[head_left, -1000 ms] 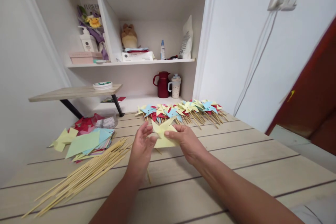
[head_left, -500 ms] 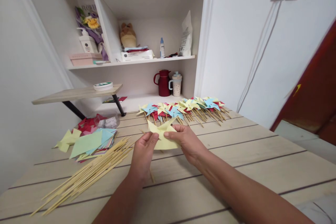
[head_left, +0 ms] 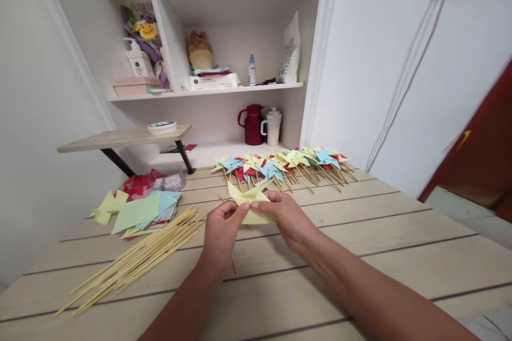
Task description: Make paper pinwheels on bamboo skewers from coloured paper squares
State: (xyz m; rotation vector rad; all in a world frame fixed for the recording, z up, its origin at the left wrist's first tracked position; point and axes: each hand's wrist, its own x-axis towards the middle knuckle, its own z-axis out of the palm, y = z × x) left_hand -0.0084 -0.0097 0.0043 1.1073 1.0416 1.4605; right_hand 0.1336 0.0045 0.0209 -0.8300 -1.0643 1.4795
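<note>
Between my hands is a pale yellow paper pinwheel [head_left: 256, 217], held a little above the table. My left hand [head_left: 224, 224] pinches it near the centre with thumb and fingers. From the other side, my right hand [head_left: 286, 217] grips it, its thumb pressed close to the left thumb. The pinwheel's centre is hidden under the two thumbs. A thin wooden stick [head_left: 234, 265] shows partly beneath my left hand. Left of my hands lies a bundle of wooden sticks [head_left: 148, 257].
Finished pinwheels on sticks [head_left: 296, 162] lie in a row at the back. A stack of coloured paper [head_left: 138, 213], a folded yellow pinwheel [head_left: 108, 206] and red pinwheel pieces [head_left: 140, 184] are at the left. A small raised shelf [head_left: 120, 138] stands behind them. A red jug [head_left: 253, 125] and a cup [head_left: 273, 128] stand behind.
My left thumb has slid right along the pinwheel, toward its centre and the right thumb. The camera view has shifted slightly.
</note>
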